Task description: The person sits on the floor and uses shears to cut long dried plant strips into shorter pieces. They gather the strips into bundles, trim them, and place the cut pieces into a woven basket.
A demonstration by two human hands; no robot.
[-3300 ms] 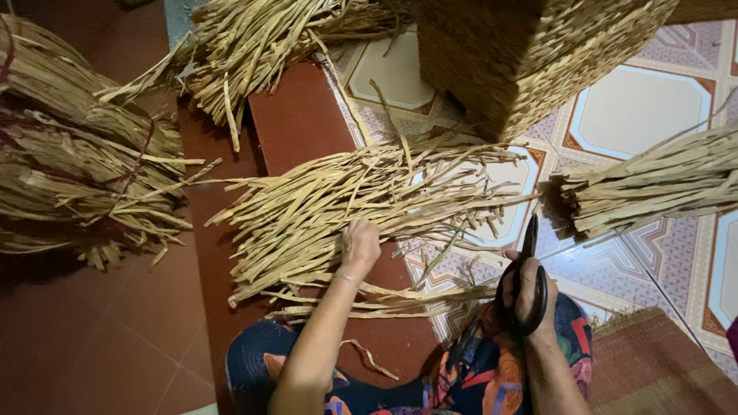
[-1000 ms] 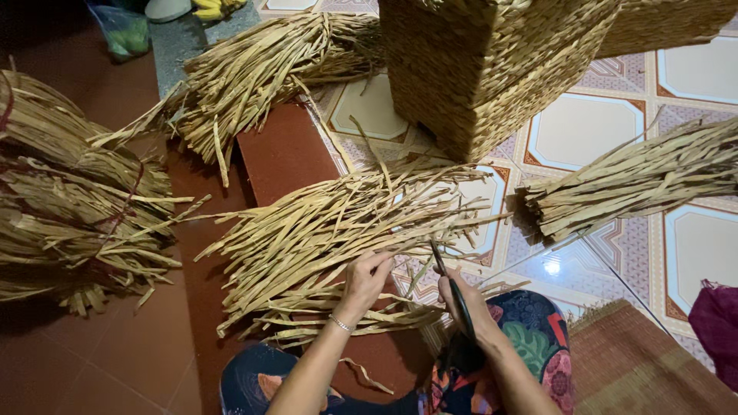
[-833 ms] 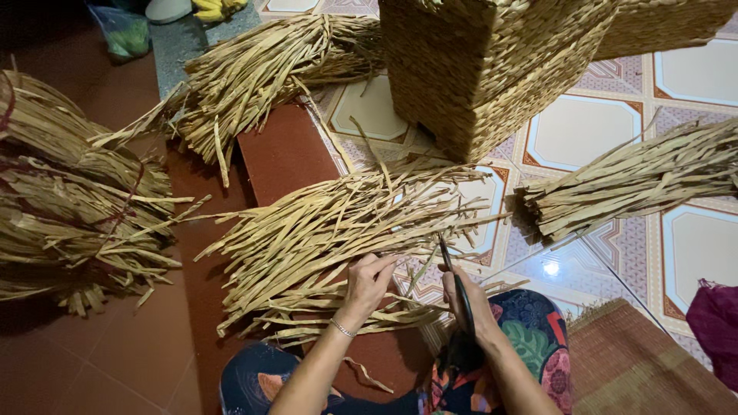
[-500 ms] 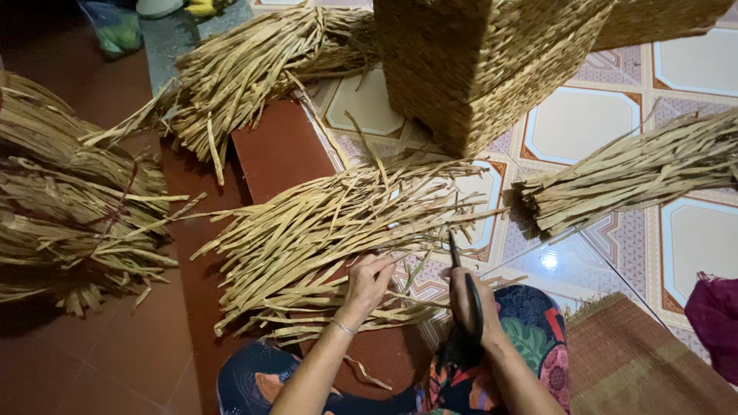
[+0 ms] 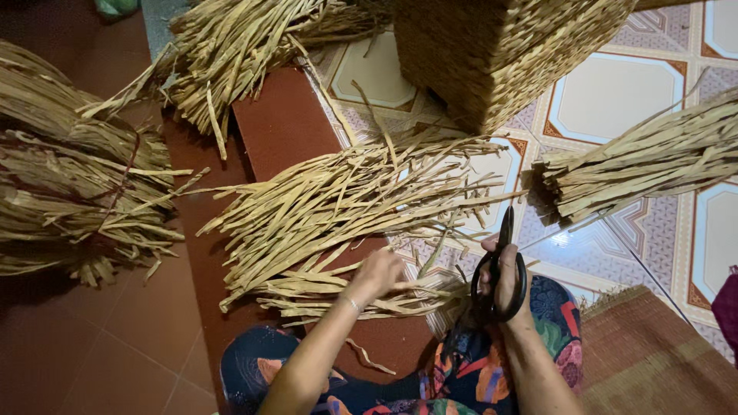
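Note:
My right hand (image 5: 509, 286) grips black-handled scissors (image 5: 500, 265), blades closed and pointing up away from me. My left hand (image 5: 378, 273) presses on a small bunch of dried straw strips (image 5: 361, 296) lying across the floor in front of my knees. A larger loose pile of the same flat strips (image 5: 346, 204) fans out just beyond both hands. My lap in patterned cloth (image 5: 469, 369) is at the bottom.
A woven basket (image 5: 507, 54) stands at the top centre. A cut straw bundle (image 5: 653, 161) lies at right, a tied bundle (image 5: 69, 200) at left, another heap (image 5: 246, 42) at top. A woven mat (image 5: 653, 361) sits at lower right on the tiled floor.
My right hand has lifted the scissors from lying flat near the strips to upright. The left hand has stayed on the small bunch. The view has shifted slightly.

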